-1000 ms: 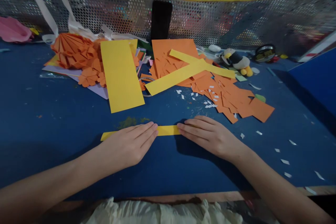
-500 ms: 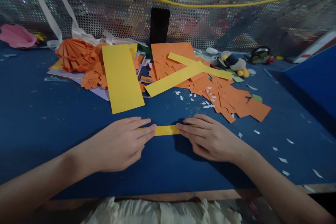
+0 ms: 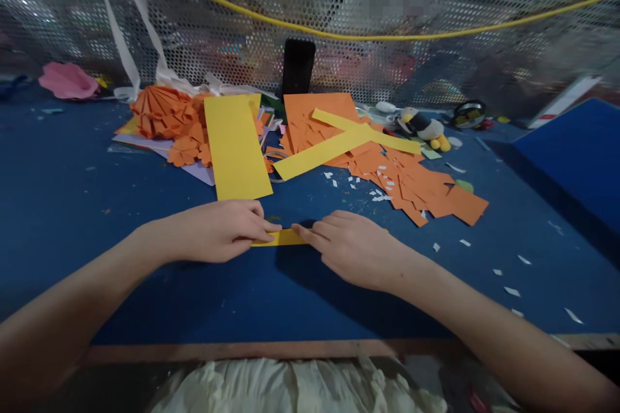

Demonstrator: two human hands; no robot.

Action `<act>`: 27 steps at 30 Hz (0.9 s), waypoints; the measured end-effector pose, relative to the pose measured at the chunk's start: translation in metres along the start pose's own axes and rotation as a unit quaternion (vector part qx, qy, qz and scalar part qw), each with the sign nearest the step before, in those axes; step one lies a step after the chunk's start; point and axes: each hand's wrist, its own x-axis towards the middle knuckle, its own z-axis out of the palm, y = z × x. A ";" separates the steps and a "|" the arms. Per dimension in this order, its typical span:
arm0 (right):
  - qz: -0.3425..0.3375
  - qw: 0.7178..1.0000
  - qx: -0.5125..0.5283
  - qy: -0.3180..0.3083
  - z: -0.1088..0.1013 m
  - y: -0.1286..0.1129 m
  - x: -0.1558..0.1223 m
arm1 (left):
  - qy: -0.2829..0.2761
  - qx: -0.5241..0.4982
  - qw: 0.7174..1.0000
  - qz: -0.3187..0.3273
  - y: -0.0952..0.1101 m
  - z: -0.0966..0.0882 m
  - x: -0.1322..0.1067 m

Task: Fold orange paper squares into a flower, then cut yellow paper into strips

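Observation:
A narrow yellow paper strip (image 3: 287, 237) lies on the blue table between my two hands. My left hand (image 3: 225, 230) is closed at its left end, the index finger and thumb at the paper. From the other side, my right hand (image 3: 356, 248) presses an outstretched index finger onto the strip, with its other fingers curled in. Part of the strip is hidden under the right hand. Just beyond my left hand is a wide yellow paper sheet (image 3: 237, 148). Other yellow strips (image 3: 327, 153) lie crossed over a pile of orange paper pieces (image 3: 409, 184).
Orange folded paper flowers (image 3: 162, 113) sit at the back left, near a pink paper piece (image 3: 68, 80). A black phone (image 3: 298, 68) leans on the perforated metal panel (image 3: 232, 6). A plush penguin (image 3: 423, 126), a tape roll (image 3: 469, 115) and white scraps are at the right.
Both hands have shifted left along the strip and come closer together. Their fingers, flatter before, are now more curled, with the right index finger pointing out. The view has tilted up slightly.

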 end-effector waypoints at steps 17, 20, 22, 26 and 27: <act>-0.006 1.000 -0.016 0.002 0.013 -0.001 0.012 | -0.030 -0.166 0.986 -0.011 -0.023 -0.002 -0.006; -0.011 0.999 -0.030 0.007 0.015 -0.001 0.011 | -0.039 -0.164 0.986 -0.015 -0.024 -0.002 -0.007; -0.013 0.999 -0.037 0.009 0.016 -0.001 0.011 | -0.040 -0.167 0.985 -0.019 -0.024 -0.001 -0.008; -0.010 0.999 -0.047 0.014 0.018 -0.003 0.010 | -0.036 -0.181 0.983 -0.021 -0.024 0.000 -0.010; -0.010 0.999 -0.049 0.016 0.018 -0.003 0.010 | -0.038 -0.183 0.982 -0.019 -0.025 0.000 -0.010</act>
